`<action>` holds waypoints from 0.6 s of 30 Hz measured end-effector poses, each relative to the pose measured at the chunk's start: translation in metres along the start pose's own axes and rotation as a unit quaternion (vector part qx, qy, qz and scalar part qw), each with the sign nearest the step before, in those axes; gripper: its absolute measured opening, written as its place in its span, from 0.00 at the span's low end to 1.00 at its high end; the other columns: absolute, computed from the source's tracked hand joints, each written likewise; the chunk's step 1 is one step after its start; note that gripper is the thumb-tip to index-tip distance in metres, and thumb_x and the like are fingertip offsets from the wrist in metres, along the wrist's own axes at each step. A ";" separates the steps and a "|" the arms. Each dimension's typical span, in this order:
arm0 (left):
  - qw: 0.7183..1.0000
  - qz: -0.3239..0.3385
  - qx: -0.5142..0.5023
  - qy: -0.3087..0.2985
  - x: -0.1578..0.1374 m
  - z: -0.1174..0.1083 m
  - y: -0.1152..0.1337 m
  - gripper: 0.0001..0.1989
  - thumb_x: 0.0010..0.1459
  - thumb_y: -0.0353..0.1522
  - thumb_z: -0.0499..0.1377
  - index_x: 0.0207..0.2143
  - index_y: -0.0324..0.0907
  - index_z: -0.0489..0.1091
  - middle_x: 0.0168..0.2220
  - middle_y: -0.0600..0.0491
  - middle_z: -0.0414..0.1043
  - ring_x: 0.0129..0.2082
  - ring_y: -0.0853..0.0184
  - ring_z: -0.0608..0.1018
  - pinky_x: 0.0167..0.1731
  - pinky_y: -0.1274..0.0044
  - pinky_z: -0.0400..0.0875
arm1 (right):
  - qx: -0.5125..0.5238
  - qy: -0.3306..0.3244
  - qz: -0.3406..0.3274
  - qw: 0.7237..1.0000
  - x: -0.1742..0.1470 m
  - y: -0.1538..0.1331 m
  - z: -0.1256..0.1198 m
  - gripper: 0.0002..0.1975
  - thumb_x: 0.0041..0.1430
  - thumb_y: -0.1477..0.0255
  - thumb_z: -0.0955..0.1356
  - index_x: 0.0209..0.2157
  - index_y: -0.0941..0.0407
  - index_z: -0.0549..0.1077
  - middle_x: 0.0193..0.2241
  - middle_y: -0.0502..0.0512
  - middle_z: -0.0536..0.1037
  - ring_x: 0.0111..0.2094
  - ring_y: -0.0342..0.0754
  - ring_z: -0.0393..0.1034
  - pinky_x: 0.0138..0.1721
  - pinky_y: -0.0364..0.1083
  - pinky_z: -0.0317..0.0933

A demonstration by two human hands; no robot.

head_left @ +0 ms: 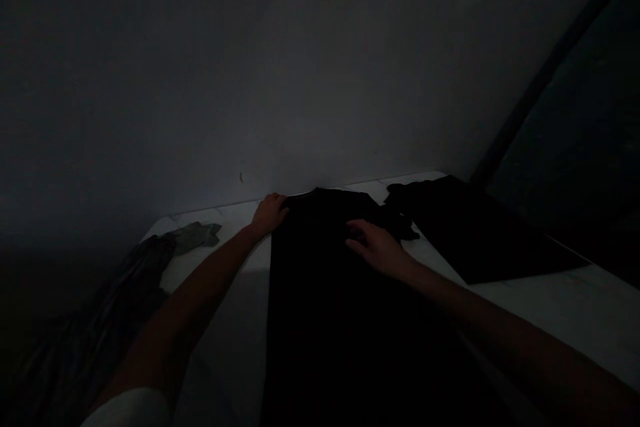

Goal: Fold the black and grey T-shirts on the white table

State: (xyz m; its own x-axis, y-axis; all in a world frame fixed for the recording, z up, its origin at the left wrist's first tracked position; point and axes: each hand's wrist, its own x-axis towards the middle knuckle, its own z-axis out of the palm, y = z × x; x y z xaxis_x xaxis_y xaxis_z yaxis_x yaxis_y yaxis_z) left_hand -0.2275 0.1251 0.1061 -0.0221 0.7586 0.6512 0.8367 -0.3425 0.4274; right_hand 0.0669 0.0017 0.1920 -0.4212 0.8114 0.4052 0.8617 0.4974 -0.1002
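Note:
A long black garment, too dark to show its details, lies spread on the white table. At its far left corner, my left hand has its fingers closed on the cloth's edge. Over the right side of the upper part is my right hand, thumb and fingers apart and slightly bent, with nothing seen between them. Whether the right fingertips touch the fabric is hard to tell in the dim light. Bunched black cloth sticks out beyond the right hand.
Another flat black piece of cloth lies on the right of the table. Dark crumpled cloth with a greyish piece hangs over the left side. A plain wall rises right behind the white table.

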 end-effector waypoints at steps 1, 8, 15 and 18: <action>1.000 0.021 -0.004 -0.015 -0.018 -0.004 0.009 0.26 0.61 0.42 0.46 0.59 0.44 0.63 0.59 0.48 0.62 0.60 0.67 0.63 0.68 0.68 0.60 | 0.039 -0.045 -0.002 0.998 -0.031 -0.009 -0.002 0.22 0.61 0.64 0.66 0.56 0.56 0.69 0.47 0.58 0.74 0.44 0.45 0.71 0.48 0.44 0.63; 0.976 0.130 -0.020 -0.173 -0.129 -0.017 0.092 0.24 0.59 0.46 0.49 0.48 0.44 0.73 0.49 0.50 0.71 0.51 0.73 0.70 0.58 0.78 0.66 | 0.224 -0.201 0.176 0.937 -0.249 -0.030 0.068 0.31 0.57 0.48 0.64 0.53 0.53 0.74 0.49 0.60 0.74 0.46 0.49 0.71 0.49 0.48 0.66; 0.973 0.007 0.033 -0.227 -0.196 -0.015 0.147 0.34 0.55 0.54 0.46 0.38 0.35 0.77 0.40 0.41 0.75 0.36 0.70 0.75 0.44 0.75 0.69 | 0.219 -0.251 0.129 0.934 -0.321 -0.034 0.116 0.22 0.61 0.56 0.63 0.47 0.53 0.78 0.44 0.58 0.77 0.45 0.51 0.72 0.50 0.48 0.65; 0.971 -0.023 0.032 -0.235 -0.222 -0.020 0.157 0.36 0.51 0.58 0.49 0.36 0.34 0.77 0.38 0.41 0.75 0.36 0.68 0.75 0.42 0.76 0.68 | 0.244 -0.243 0.146 0.927 -0.323 -0.030 0.138 0.27 0.59 0.58 0.65 0.57 0.54 0.72 0.56 0.59 0.71 0.57 0.52 0.67 0.60 0.49 0.60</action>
State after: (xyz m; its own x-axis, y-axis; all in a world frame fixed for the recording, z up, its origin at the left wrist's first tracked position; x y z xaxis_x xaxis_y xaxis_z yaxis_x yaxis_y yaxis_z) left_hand -0.1020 -0.1079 0.0416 0.1802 0.9466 0.2672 0.8737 -0.2789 0.3986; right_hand 0.1382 -0.2328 -0.0609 -0.3696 0.9171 -0.1496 0.7788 0.2179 -0.5882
